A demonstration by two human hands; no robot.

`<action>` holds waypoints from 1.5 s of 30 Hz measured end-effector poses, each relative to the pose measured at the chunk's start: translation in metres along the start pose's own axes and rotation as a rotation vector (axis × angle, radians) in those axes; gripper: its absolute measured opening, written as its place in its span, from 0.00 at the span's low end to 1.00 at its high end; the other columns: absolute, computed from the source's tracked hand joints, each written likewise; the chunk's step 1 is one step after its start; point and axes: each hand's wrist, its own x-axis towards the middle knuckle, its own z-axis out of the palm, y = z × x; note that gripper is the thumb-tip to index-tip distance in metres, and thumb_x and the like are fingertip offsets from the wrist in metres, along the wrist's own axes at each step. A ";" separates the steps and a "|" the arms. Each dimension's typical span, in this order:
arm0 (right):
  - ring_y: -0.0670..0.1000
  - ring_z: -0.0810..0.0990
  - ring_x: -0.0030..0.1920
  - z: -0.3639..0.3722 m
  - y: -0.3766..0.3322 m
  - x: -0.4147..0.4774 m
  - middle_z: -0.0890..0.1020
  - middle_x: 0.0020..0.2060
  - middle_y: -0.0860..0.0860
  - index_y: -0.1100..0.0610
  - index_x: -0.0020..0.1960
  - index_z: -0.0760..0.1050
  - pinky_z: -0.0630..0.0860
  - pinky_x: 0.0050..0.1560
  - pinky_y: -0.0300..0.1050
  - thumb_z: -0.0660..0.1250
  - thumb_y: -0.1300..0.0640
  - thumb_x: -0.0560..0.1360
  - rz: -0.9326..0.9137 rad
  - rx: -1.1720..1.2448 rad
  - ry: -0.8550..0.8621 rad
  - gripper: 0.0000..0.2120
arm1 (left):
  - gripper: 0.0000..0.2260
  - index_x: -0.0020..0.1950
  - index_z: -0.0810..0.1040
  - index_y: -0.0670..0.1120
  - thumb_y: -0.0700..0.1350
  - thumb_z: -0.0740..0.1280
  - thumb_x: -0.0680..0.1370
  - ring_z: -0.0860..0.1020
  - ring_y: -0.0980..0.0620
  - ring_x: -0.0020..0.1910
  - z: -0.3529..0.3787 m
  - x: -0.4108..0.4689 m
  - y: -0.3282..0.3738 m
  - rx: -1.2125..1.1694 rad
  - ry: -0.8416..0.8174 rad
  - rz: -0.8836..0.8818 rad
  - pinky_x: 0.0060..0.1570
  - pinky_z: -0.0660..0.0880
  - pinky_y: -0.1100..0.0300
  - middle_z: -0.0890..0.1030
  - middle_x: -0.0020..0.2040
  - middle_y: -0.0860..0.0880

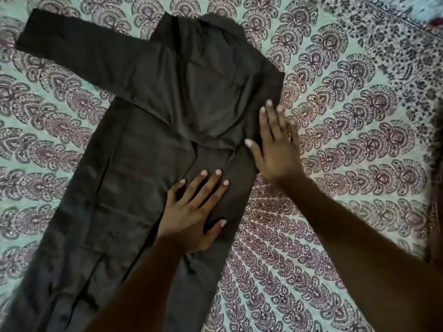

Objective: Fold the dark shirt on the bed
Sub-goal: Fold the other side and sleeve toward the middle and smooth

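Observation:
A long dark shirt lies flat on the bed, collar end at the top, hem toward the bottom left. One sleeve stretches out to the upper left; the right side is folded inward over the body. My left hand presses flat on the folded panel near the middle, fingers spread. My right hand lies flat along the shirt's right folded edge, fingers apart, partly on the bedsheet. Neither hand grips the cloth.
A bedsheet with a green ground and maroon paisley fans covers the whole bed around the shirt. A darker printed border runs along the upper right corner.

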 end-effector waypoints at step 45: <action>0.57 0.45 0.84 0.038 -0.210 -0.335 0.48 0.84 0.55 0.55 0.84 0.50 0.43 0.80 0.67 0.49 0.37 0.84 0.171 -0.016 -0.124 0.35 | 0.07 0.51 0.75 0.50 0.51 0.68 0.77 0.66 0.46 0.60 0.015 -0.306 0.033 -0.404 -0.170 -0.490 0.56 0.60 0.46 0.68 0.57 0.50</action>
